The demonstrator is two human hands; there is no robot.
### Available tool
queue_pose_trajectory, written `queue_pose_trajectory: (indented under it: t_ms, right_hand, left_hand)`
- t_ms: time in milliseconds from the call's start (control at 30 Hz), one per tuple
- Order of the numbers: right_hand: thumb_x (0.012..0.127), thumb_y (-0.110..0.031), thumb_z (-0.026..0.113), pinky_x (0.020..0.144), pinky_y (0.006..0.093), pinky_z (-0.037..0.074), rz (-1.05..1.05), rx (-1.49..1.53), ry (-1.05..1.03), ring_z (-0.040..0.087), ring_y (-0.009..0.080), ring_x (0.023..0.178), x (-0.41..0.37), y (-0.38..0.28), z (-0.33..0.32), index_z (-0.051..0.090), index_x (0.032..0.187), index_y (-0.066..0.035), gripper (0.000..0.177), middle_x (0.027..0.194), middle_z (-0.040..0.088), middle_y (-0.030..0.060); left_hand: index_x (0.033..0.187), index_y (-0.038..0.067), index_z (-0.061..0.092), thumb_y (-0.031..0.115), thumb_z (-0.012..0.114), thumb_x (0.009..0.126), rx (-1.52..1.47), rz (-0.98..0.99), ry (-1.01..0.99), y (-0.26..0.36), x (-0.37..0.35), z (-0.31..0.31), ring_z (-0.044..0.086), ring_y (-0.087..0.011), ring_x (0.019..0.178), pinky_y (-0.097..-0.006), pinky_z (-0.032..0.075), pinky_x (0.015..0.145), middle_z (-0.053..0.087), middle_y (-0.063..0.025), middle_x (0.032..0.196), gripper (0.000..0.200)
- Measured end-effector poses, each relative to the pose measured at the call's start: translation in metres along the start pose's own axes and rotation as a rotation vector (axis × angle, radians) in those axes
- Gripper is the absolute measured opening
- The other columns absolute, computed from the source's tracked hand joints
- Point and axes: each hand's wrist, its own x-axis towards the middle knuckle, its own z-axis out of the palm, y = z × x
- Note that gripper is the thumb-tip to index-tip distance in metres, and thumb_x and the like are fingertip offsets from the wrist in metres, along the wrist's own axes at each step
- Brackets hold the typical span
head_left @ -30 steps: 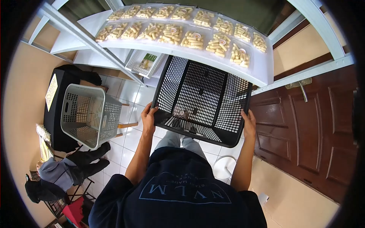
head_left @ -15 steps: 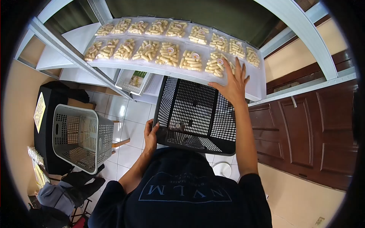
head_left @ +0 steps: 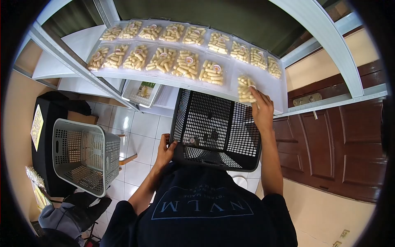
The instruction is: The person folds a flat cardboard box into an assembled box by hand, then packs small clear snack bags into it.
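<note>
My right hand point(head_left: 262, 108) grips a clear packet of pale finger-shaped snacks point(head_left: 245, 87) at the front edge of a white shelf point(head_left: 269, 84). The packet is tilted, and its lower end reaches the shelf's edge. Two rows of similar packets point(head_left: 188, 62) with round labels lie on the shelf, to the left and behind. My left hand point(head_left: 165, 149) is closed on the near left rim of a black perforated basket point(head_left: 205, 119), held below the shelf against my body. A small round spot shows through its mesh.
On the left stands a grey perforated basket point(head_left: 80, 154) by a black-covered surface point(head_left: 46, 144). A small white basket point(head_left: 142, 92) holding a green-and-white item sits beneath the shelf. Metal shelf posts point(head_left: 82, 57) frame both sides. A brown door point(head_left: 325, 144) is at the right.
My right hand has closed on the front-row packet at the right end and drawn it toward me to the shelf's edge. My left hand still holds the black basket.
</note>
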Motion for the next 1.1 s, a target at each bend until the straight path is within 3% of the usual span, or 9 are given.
queue_pose_trajectory:
  t_ms: [167,267,333,467,633,700,800,967,1100]
  right_hand:
    - [0.086,-0.002,0.060,0.091,0.0354,0.050,0.248,0.243,0.109,0.068,0.0283,0.100,-0.019,-0.028,-0.054,0.064,0.121,-0.004,0.035,0.110,0.069,0.0174]
    - [0.088,-0.008,0.062,0.084,0.0328,0.052,0.440,0.515,-0.263,0.069,0.0191,0.093,-0.052,-0.028,-0.053,0.065,0.118,-0.001,0.031,0.101,0.071,0.0174]
    - [0.088,-0.015,0.064,0.079,0.0337,0.053,0.299,0.506,-0.492,0.071,0.0238,0.089,-0.063,-0.019,-0.020,0.067,0.116,-0.005,0.030,0.098,0.071,0.0182]
    - [0.085,-0.036,0.068,0.076,0.0378,0.053,0.431,0.165,-0.754,0.069,0.0345,0.085,-0.103,0.011,0.090,0.070,0.109,-0.007,0.038,0.093,0.069,0.0211]
    - [0.086,-0.039,0.066,0.088,0.0424,0.051,0.552,0.013,-0.744,0.067,0.0342,0.095,-0.122,0.020,0.166,0.072,0.108,-0.011,0.035,0.104,0.069,0.0200]
    - [0.086,-0.039,0.066,0.090,0.0427,0.050,0.621,0.025,-0.731,0.066,0.0345,0.098,-0.124,0.020,0.173,0.071,0.111,-0.010,0.038,0.105,0.069,0.0207]
    - [0.086,-0.041,0.067,0.093,0.0412,0.049,0.493,0.002,-0.676,0.063,0.0347,0.105,-0.128,0.021,0.171,0.066,0.117,-0.007,0.046,0.111,0.067,0.0217]
    - [0.087,-0.032,0.071,0.091,0.0353,0.050,0.444,0.371,-0.650,0.064,0.0282,0.103,-0.129,0.028,0.130,0.064,0.119,-0.003,0.044,0.113,0.067,0.0174]
    - [0.094,-0.023,0.063,0.082,0.0297,0.052,0.454,0.673,-0.834,0.065,0.0171,0.092,-0.083,0.016,0.031,0.068,0.109,0.001,0.029,0.102,0.070,0.0112]
  left_hand:
    - [0.114,-0.001,0.050,0.016,0.065,0.092,0.282,0.154,0.049,0.029,0.017,-0.009,0.060,-0.0206,0.095,-0.0323,0.050,0.079,0.062,-0.0141,0.101,0.032]
    - [0.110,-0.001,0.055,0.017,0.068,0.090,0.440,0.246,0.233,0.068,0.020,-0.004,0.061,-0.0252,0.096,-0.0349,0.050,0.079,0.062,-0.0163,0.102,0.030]
    - [0.107,-0.001,0.057,0.015,0.072,0.085,0.458,0.514,0.319,0.098,0.029,0.003,0.062,-0.0278,0.097,-0.0372,0.050,0.080,0.062,-0.0166,0.101,0.031]
    - [0.111,0.002,0.060,0.018,0.079,0.078,0.559,0.924,0.147,0.168,0.056,0.038,0.056,-0.0355,0.110,-0.0400,0.046,0.092,0.056,-0.0194,0.116,0.041]
    - [0.131,0.018,0.056,0.046,0.078,0.075,0.909,1.107,0.132,0.212,0.114,0.088,0.035,-0.0452,0.131,-0.0623,0.030,0.104,0.043,-0.0233,0.135,0.066]
    - [0.138,0.028,0.051,0.057,0.072,0.075,1.217,0.928,0.203,0.200,0.134,0.105,0.025,-0.0488,0.137,-0.0753,0.018,0.102,0.042,-0.0228,0.139,0.073]
    - [0.141,0.035,0.048,0.061,0.068,0.076,1.228,0.962,0.139,0.184,0.150,0.115,0.019,-0.0480,0.141,-0.0802,0.010,0.101,0.040,-0.0196,0.144,0.073]
    - [0.118,0.027,0.064,0.015,0.079,0.065,1.103,1.058,0.102,0.178,0.130,0.123,0.043,-0.0292,0.119,-0.0489,0.034,0.086,0.054,-0.0028,0.121,0.056]
    - [0.105,0.019,0.072,0.009,0.075,0.067,0.923,1.086,-0.005,0.180,0.101,0.111,0.047,-0.0253,0.113,-0.0442,0.036,0.077,0.058,-0.0014,0.112,0.040]
